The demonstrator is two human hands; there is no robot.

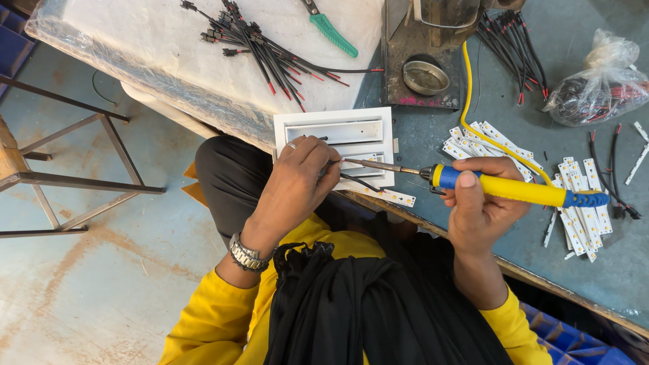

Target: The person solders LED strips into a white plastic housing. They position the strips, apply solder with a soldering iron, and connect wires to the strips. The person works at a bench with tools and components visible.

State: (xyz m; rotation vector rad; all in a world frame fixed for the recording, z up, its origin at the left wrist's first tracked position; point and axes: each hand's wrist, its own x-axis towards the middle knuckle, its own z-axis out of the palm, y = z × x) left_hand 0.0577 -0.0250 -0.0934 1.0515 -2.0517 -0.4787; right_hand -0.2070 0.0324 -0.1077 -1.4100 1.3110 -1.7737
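My right hand point(481, 211) grips a yellow soldering iron point(503, 189) with a blue end; its metal tip point(358, 162) points left onto a white slotted holder point(338, 128) at the table edge. My left hand point(297, 182), with a ring and a metal wristwatch, pinches a thin black wire point(358, 181) and a small white strip against the holder, right at the iron's tip. A yellow cable point(473, 115) runs from the iron up towards the stand.
Several white LED strips point(578, 203) lie to the right. Bundles of black-and-red wires point(270, 51) and green-handled pliers point(331, 30) rest on a plastic-covered board. A metal iron stand point(422, 78), a bag of wires point(598, 81) and a metal stool frame point(74, 176) are nearby.
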